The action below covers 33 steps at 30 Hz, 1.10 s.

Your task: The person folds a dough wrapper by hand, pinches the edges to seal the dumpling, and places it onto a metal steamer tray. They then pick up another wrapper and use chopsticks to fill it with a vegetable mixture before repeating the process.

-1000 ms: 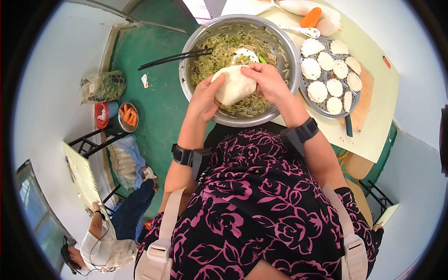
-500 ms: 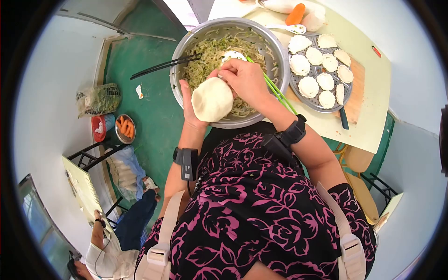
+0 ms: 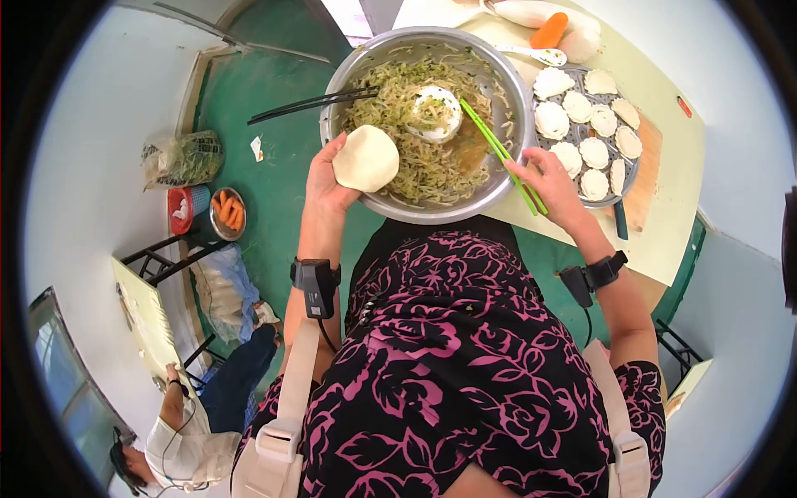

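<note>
My left hand [image 3: 328, 178] holds a round, flat dough wrapper [image 3: 366, 158] at its edge, over the near left rim of a large metal bowl [image 3: 516, 91]. Shredded vegetable filling [image 3: 407, 170] fills much of the bowl, and a small white bowl [image 3: 438, 123] with some filling in it sits in the middle. At the right rim, my right hand [image 3: 552, 187] has its fingers closed around a pair of green chopsticks [image 3: 490, 137], whose tips reach into the filling. Dark chopsticks [image 3: 311, 105] lean over the left rim.
Right of the bowl, a round perforated tray [image 3: 612, 197] carries several pleated dumplings on a wooden board [image 3: 643, 187]. A white spoon [image 3: 544, 56] and carrot [image 3: 550, 31] lie behind it. Another person [image 3: 187, 432] is at the lower left table. A bowl of carrots [image 3: 227, 214] stands on the floor.
My right hand has left the wrapper and moved right to the green chopsticks. My left hand now holds the wrapper alone, slightly higher and further left. The white bowl has come into view.
</note>
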{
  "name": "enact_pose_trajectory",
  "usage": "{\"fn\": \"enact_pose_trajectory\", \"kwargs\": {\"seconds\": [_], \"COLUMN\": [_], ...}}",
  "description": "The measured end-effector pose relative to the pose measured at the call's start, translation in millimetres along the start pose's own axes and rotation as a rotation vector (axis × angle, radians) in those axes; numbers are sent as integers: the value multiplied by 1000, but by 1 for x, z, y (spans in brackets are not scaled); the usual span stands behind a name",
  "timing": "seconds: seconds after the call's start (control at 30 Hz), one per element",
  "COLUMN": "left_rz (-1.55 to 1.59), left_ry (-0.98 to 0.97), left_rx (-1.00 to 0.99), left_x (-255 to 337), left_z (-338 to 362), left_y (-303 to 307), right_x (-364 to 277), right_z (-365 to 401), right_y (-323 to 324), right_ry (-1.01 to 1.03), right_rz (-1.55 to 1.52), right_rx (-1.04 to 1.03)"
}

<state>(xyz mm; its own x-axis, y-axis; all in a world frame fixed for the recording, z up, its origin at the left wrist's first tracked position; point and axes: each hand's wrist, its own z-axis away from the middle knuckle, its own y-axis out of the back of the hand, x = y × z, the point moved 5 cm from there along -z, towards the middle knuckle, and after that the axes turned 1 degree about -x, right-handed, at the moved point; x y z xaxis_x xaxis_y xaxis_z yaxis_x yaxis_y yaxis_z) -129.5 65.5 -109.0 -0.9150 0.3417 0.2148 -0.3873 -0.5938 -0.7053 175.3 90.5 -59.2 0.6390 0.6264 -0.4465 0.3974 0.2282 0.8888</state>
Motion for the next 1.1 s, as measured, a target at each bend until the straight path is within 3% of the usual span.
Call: {"fn": "enact_pose_trajectory", "kwargs": {"seconds": [0.07,0.3,0.5,0.57,0.7,0.8,1.0,1.1], "left_rz": [-5,112,105,126,130,133,142,122], "left_ry": [-46,-99,-140,-110,-96,-107,-114,-121], "left_rx": [14,16,0,-33,-57,-51,-36,-35], "left_x": [9,23,18,13,5,1,-1,0], "left_z": [2,13,18,16,13,15,18,15], "left_y": [3,7,13,16,18,16,18,19], "right_x": [-10,-20,-42,-45,-34,-23,-9,-12], "right_z": [-5,-9,-28,-36,-49,-47,-5,6], "right_y": [-1,1,61,70,41,29,15,7], "right_ry": [125,237,57,-182,-453,-559,-476,-505], "right_rz": [64,13,-237,-371,-552,-491,-682,-915], "right_rx": [-19,-192,140,151,205,218,98,147]}}
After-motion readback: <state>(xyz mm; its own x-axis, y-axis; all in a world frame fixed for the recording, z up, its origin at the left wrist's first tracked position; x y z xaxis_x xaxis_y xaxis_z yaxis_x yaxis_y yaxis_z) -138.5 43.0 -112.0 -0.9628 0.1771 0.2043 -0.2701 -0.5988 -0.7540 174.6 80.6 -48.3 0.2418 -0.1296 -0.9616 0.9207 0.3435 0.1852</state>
